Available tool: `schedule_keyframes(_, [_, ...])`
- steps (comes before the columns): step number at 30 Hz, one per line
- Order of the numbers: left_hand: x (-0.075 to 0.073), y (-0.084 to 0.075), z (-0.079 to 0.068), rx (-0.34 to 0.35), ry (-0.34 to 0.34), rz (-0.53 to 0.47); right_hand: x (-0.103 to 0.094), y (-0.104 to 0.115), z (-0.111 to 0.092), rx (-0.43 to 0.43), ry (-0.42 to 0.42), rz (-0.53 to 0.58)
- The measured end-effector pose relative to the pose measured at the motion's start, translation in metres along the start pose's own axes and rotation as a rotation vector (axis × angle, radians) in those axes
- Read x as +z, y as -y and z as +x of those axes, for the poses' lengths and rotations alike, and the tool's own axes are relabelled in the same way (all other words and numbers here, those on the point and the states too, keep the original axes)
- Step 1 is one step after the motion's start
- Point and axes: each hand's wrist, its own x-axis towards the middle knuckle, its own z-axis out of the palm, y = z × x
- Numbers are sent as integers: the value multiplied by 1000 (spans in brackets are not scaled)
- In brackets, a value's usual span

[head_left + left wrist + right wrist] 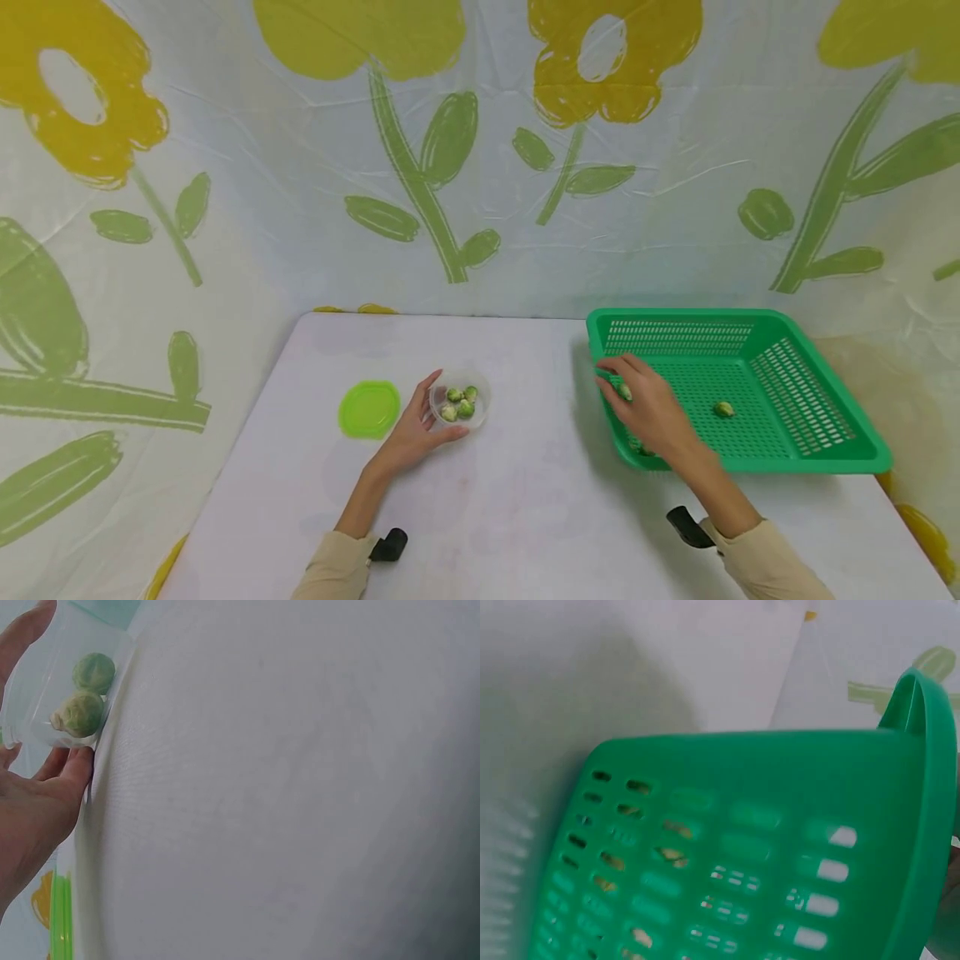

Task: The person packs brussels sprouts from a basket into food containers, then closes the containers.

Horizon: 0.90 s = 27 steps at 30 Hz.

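Note:
My left hand (416, 433) curls round a clear plastic tub (483, 404) on the table, thumb on the near side and fingers on the far side. Several Brussels sprouts (465, 408) lie inside it; two show through its wall in the left wrist view. Over the left end of a green plastic basket (832, 463), my right hand (660, 417) pinches a Brussels sprout (624, 390) between thumb and fingers. In the right wrist view the basket wall (802, 765) hides most of that hand.
A loose sprout (723, 409) lies on the basket floor, and more sit by its near left corner, partly behind the right hand. Left of the tub, a lime-green lid (369, 410) rests on the white table (510, 500). A flowered cloth (300, 208) hangs behind the table.

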Motion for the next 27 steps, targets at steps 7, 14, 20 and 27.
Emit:
schedule_keyframes(7, [-1,-1,-1,-9,-2,5,-9,-11,-14,32,35,-11])
schedule_keyframes(14, [1,-2,-1,-2,-3,8,-14,-22,-27,14,28,-48])
schedule_keyframes(20, [1,-2,-1,-4,-2,12,-18,-29,-37,14,50,-43])
schedule_keyframes(27, [2,-3,-1,-12,-1,19,-23,-37,-44,24,148,-15])
